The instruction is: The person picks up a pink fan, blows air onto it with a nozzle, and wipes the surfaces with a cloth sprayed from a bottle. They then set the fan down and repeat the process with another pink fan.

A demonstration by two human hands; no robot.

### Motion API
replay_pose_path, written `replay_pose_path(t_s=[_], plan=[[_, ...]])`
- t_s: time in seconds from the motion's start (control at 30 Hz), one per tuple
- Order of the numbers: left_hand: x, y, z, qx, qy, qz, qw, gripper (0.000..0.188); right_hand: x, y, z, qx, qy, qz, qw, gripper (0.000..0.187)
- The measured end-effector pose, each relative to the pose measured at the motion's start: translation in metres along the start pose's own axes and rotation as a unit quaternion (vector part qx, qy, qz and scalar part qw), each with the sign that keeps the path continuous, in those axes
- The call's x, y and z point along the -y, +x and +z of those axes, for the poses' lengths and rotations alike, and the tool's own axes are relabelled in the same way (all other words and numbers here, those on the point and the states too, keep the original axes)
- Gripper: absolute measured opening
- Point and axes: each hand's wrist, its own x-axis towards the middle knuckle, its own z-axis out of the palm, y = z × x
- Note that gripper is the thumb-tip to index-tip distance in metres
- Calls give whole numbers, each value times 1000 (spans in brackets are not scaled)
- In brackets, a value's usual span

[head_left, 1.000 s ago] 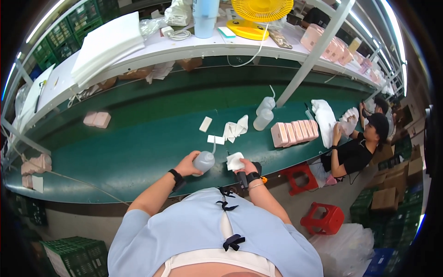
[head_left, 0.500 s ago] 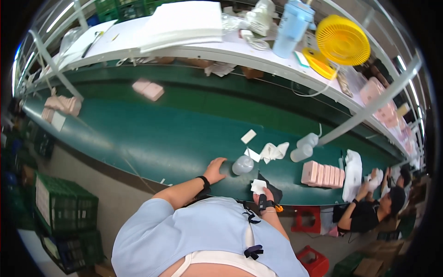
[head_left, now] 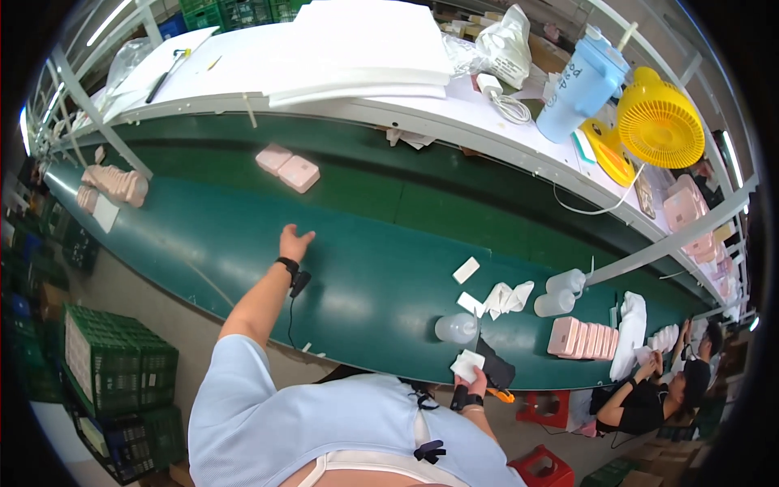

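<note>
The left hand point(head_left: 294, 242) reaches out over the green bench point(head_left: 357, 292), left of the middle of the frame. Its grip is partly open and empty, the thumb standing away from the fingers and pointing right; whether the fingertips touch the surface I cannot tell. Nearest to it, a pair of pink cases point(head_left: 288, 168) lies side by side in the upper left part of the frame, apart from the hand.

The right hand point(head_left: 474, 383) is low in the frame, right of the middle, at the bench's near edge. Its grip is narrow, closed on a folded white cloth point(head_left: 467, 364) that sticks out past the fingers toward the upper left. Just beyond that cloth stands a translucent bottle point(head_left: 456, 329), and a dark item point(head_left: 497, 367) lies just to the right of the hand.

Farther up and right are a crumpled white cloth point(head_left: 508, 299), two white rectangular pieces point(head_left: 466, 270) and two more translucent bottles point(head_left: 555, 304). A row of pink cases point(head_left: 583, 338) stands toward the lower right.
</note>
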Motion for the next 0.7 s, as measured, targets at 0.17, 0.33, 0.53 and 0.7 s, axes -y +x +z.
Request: replay_pose_path(t_s=[0.17, 0.33, 0.53, 0.7], plan=[[-9, 104, 25, -71, -21, -100, 992, 79, -14, 3, -7, -59, -32, -50, 997, 41], [-15, 166, 54, -110, -31, -137, 984, 74, 2, 8, -11, -94, -211, -12, 973, 39], [11, 206, 80, -36, -209, -220, 952, 61, -6, 5, 8, -187, -198, -35, 962, 39], [48, 212, 53, 176, -406, -270, 855, 48, -15, 11, 15, -177, -177, -17, 968, 38]])
